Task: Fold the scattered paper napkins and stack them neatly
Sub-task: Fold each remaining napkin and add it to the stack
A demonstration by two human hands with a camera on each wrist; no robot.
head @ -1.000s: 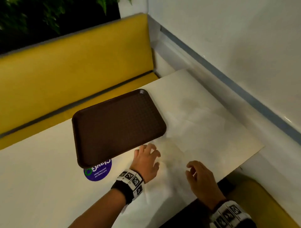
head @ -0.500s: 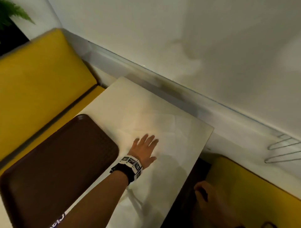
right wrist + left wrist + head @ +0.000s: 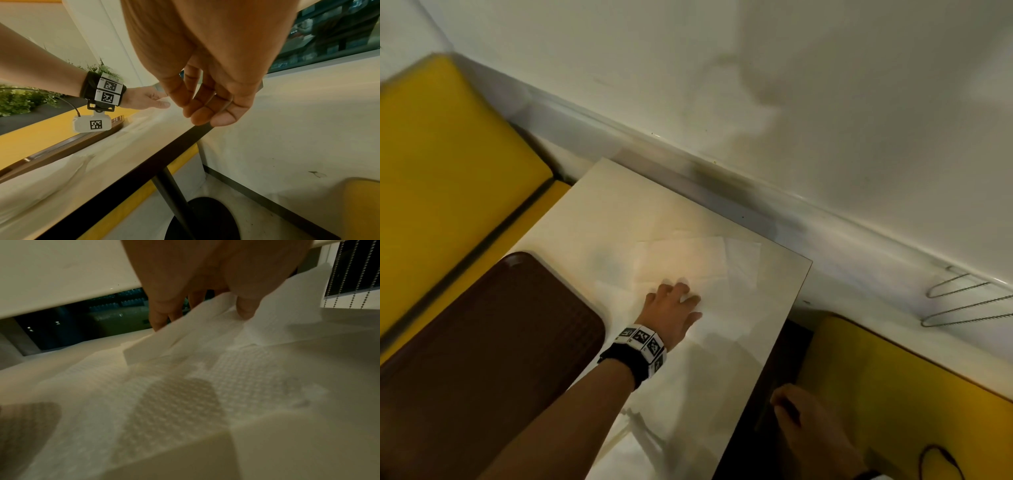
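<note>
Several white paper napkins (image 3: pixel 681 260) lie spread and overlapping on the white table (image 3: pixel 599 212), near its end by the wall. My left hand (image 3: pixel 681 291) is on them with its fingers curled. In the left wrist view the left hand (image 3: pixel 201 318) pinches a raised edge of one embossed napkin (image 3: pixel 174 340) between thumb (image 3: pixel 246 311) and fingers, and more napkins lie flat beneath. My right hand (image 3: pixel 787 407) hangs off the table beside its dark edge. In the right wrist view, the right hand (image 3: pixel 201 113) has loosely curled fingers and holds nothing.
A brown plastic tray (image 3: pixel 493 342) sits on the table left of my left arm. Yellow bench seats (image 3: pixel 448 171) (image 3: pixel 911 394) flank the table, and a white wall runs along its far end. The black table pedestal (image 3: pixel 170 191) stands below.
The view swung right toward the wall. My left hand reached farther along the napkins and curled its flat fingers onto one. My right hand dropped off the table below its edge.
</note>
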